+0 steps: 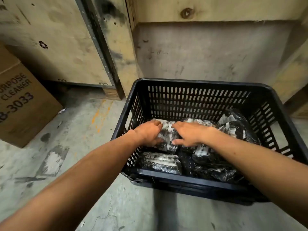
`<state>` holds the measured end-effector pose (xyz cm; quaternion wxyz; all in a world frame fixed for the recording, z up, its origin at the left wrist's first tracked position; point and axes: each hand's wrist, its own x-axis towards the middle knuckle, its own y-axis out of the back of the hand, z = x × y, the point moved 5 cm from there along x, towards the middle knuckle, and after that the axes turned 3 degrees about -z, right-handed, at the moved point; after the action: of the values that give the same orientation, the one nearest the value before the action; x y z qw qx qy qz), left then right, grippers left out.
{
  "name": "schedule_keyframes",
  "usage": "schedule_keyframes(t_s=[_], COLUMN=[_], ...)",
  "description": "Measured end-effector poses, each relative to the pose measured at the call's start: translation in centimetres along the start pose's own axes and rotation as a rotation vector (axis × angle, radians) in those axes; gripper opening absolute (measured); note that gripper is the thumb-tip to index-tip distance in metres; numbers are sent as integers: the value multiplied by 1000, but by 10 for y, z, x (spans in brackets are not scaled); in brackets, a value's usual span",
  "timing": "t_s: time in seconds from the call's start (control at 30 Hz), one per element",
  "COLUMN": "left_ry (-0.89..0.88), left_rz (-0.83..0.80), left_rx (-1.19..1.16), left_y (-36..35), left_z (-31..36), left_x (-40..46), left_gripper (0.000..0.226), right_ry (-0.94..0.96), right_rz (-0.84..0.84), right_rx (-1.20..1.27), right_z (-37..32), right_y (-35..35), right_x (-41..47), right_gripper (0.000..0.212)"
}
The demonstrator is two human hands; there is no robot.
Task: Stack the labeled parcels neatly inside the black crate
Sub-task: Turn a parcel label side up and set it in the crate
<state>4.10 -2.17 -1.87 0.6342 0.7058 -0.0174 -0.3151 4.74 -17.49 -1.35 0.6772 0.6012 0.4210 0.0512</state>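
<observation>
Concrete floor (93, 164) carries the black crate (191, 84), where left hand (148, 132) and right hand (188, 133) clasp one parcel (168, 135) between them; she should press it flat against its neighbours.

The brown cardboard box (20, 104) at far left reads "PURPOSE", "CLEANER" and "B-3033" (each cut off at the frame edge). The parcels' (160, 161) white labels are illegible.

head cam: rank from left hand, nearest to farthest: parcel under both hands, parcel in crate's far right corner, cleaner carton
1. Parcel under both hands: touching the left hand, crate's left side.
2. Far-right-corner parcel: across the crate, past the right hand.
3. Cleaner carton: outside the crate, far left on the floor.
</observation>
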Motion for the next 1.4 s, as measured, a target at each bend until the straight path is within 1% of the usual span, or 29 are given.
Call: schedule_keyframes(t_s=[0.13,0.3,0.37,0.43,0.5,0.63,0.8,0.93,1.0,1.13,1.2,1.23,1.33,1.37,1.4], left_ry=[17,42,37,28,28,45,50,34,27,21,21,23,32,41,53], left_rz=[-134,-212,-261,-291,-282,-272,-278,-245,-235,-181,-168,-165,-162,-156,-145], left_rx=[45,25,19,21,2,-19,-37,-125,-177,-257,-286,-297,-324,-335,-346], left_y=[-18,-34,-42,-47,-48,-46,-43,-42,-42,-38,-38,-38,-37,-36,-34], left_z=[-5,-3,-3,-4,-6,-8,-8,-8,-8,-11,-13,-14,-17,-17,-18], left_x=[7,19,22,24,25,27,24,22,22,23,23,23,25,26,26], left_gripper=[82,89,89,94,97,98,105,101,98,92,92,92,95,99,103], right_ry=[10,-53,-89,-121,-131,-107,-77,-70,-68,-27,-37,-32,49,64,72], right_rz=[-78,-94,-140,-196,-229,-246,-151,-132,-116,-97,-104,-103,-47,-24,-11], right_rx=[-16,-23,-6,6,23,-7,-21,-61,-65,-47,-13,-11,-56,-65,-68], right_z=[-14,-13,-9,-5,-1,1,3,4,4,3,5,6,8,9,12], right_y=[-14,-15,-24,-35,-44,-52,-54,-55,-52,-40,-36,-35,-31,-26,-22], right_x=[13,34,40,45,51,57,59,61,61,61,61,60,58,57,56], right_gripper=[89,92,92,95,100,124,128,131,128,108,102,96,64,59,61])
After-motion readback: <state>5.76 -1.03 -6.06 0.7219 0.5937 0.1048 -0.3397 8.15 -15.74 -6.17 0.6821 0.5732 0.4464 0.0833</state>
